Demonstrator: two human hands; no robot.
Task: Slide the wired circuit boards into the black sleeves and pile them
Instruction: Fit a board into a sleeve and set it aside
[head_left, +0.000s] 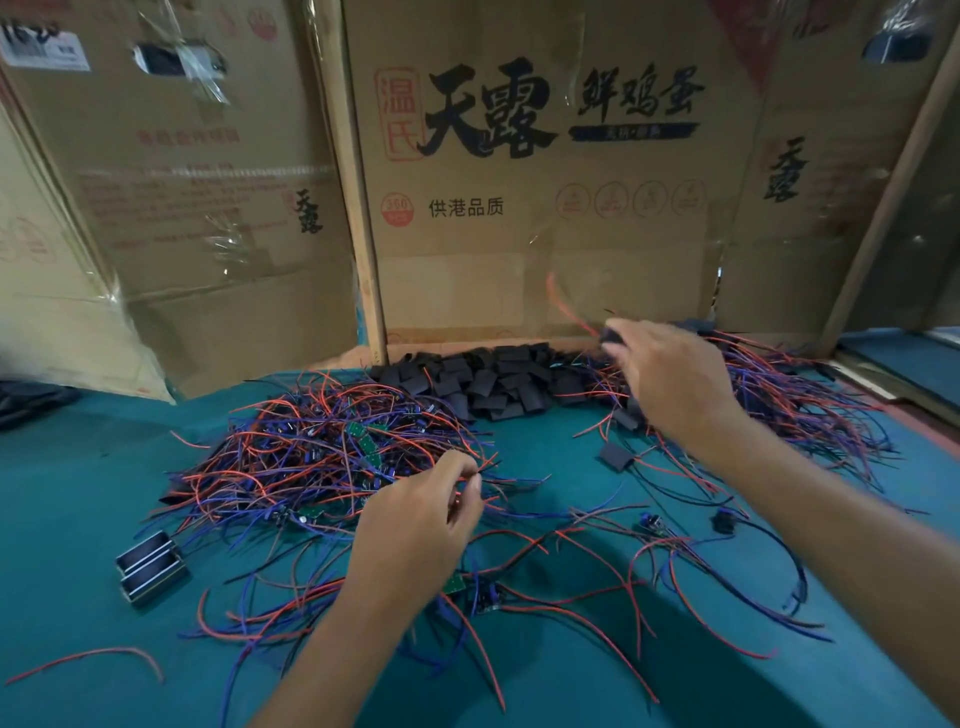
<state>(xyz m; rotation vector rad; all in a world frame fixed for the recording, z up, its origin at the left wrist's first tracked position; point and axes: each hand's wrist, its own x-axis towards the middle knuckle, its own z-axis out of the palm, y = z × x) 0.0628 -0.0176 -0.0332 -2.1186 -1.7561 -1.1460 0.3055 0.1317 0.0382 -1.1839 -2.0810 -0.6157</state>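
L hand (415, 525) pinches wires; R hand (670, 379) grip holds sleeved board (612, 332).

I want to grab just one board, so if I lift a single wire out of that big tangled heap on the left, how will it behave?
Probably floppy: the thin wires in the tangled heap curve and droop every way. It will likely snag and drag neighbours along, since the strands cross and loop. It should feel light; the green boards look small.

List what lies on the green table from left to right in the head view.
Metal blocks → pile of bare wired boards → left hand → heap of empty black sleeves → right hand → pile of sleeved boards.
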